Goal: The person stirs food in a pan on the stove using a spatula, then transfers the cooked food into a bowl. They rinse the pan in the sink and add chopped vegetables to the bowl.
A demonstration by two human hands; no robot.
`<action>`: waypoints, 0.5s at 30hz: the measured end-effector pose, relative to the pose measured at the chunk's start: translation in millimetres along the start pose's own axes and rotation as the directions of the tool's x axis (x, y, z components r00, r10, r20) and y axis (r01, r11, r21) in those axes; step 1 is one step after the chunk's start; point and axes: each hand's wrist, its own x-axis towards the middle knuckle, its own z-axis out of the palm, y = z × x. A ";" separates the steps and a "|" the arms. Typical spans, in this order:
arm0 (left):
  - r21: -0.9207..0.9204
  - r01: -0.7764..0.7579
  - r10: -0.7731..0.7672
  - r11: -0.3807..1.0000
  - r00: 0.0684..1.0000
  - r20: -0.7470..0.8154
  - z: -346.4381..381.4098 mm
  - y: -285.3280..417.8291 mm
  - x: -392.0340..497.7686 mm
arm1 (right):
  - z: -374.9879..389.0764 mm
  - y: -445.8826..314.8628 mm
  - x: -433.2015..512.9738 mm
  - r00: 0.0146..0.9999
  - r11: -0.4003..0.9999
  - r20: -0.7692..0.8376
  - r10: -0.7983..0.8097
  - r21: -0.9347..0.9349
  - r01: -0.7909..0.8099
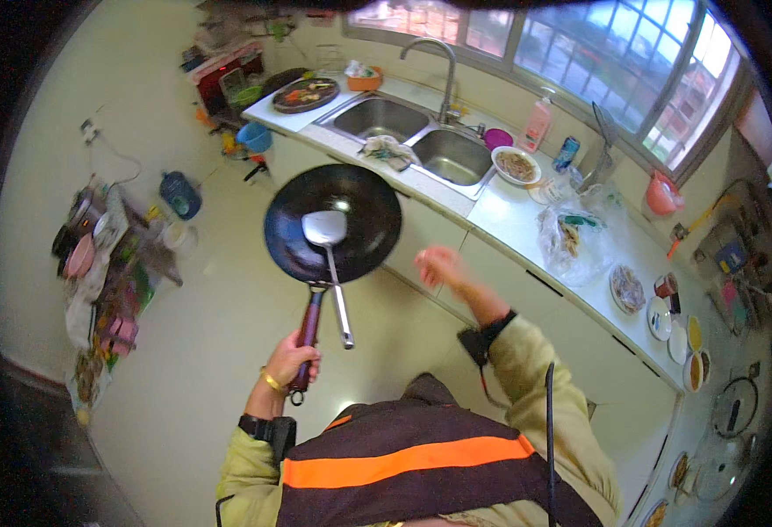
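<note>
My left hand (291, 361) is closed round the dark red handle of a black wok (372, 230), held up over the floor. A metal spatula (325, 228) lies in the wok, its blade in the bowl and its handle sticking out over the rim beside the wok handle. My right hand (440, 266) is in the air to the right of the wok, in front of the cabinet doors. It is blurred, so its fingers are hard to make out, and no object shows in it.
Ahead stands a counter with a double steel sink (451, 158), a tap (450, 79) and a cloth (388, 153) at its edge. A bowl of food (516, 165), plastic bags (573, 240) and several plates line the right side. Cluttered goods (119, 290) stand along the left wall.
</note>
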 end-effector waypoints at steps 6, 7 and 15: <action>-0.025 -0.126 0.124 0.992 0.991 -0.041 -38.8 126.7 200.3 | -236.7 -18.3 294.9 0.799 0.767 -0.371 -0.473 -0.620 0.166; -0.017 -0.147 0.146 0.989 0.987 -0.073 -38.1 146.5 236.7 | -275.1 -18.9 345.7 0.727 0.658 -0.390 -0.564 -0.744 0.112; -0.117 -0.030 0.019 0.993 0.995 -0.101 -1.4 366.4 527.2 | -500.2 -39.6 711.6 0.864 0.071 -0.433 -0.256 -0.900 -0.430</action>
